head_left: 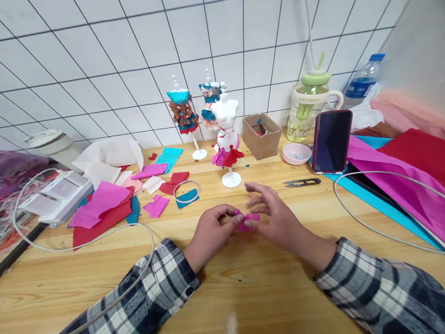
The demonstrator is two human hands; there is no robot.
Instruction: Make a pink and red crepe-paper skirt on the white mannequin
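Low over the table, my left hand pinches a small gathered piece of pink crepe paper between thumb and forefinger. My right hand has its thumb at the paper's right side, its index finger lifted and the other fingers loosely curled around. Just beyond the hands stands a white mini mannequin with a red and pink pleated paper skirt low on its body. To the right of the right hand lies a pair of black thread snips.
Two dressed mannequins stand by the tiled wall, near a cardboard box. A pink bowl, upright phone and jug are at right, beside large paper sheets. Paper scraps and a looping cable lie left.
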